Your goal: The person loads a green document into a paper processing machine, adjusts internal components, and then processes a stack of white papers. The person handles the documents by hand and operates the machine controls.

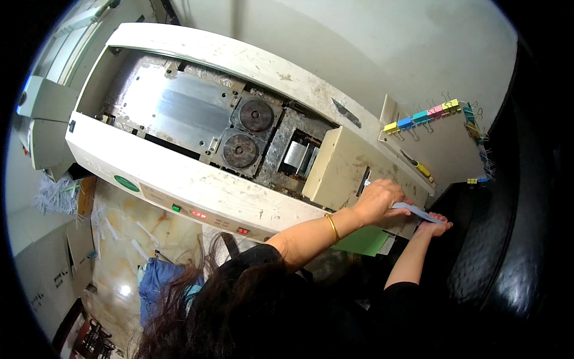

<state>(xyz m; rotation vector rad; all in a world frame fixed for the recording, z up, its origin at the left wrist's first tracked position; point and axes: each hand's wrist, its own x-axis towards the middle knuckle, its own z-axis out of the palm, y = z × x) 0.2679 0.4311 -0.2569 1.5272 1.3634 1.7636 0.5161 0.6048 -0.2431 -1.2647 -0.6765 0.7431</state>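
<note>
A thin pale-blue booklet or stack of sheets [418,212] is held between my two hands at the right end of a long white binding machine [197,185]. My left hand [381,200], with a gold bangle on its wrist, is closed on the near-left end, over the machine's beige cover [341,164]. My right hand [437,225] has its fingers closed round the other end, beyond the machine's right edge. Beside my left hand, a dark slot [363,180] shows in the cover. A green sheet [363,240] lies below my left wrist.
The machine's open top shows a metal plate [173,107] and two round dark discs [256,115]. Coloured binder clips [421,116] line an upright panel at right, with a yellow-handled cutter [421,169] beside it. Paper strips [140,248] litter the floor at left.
</note>
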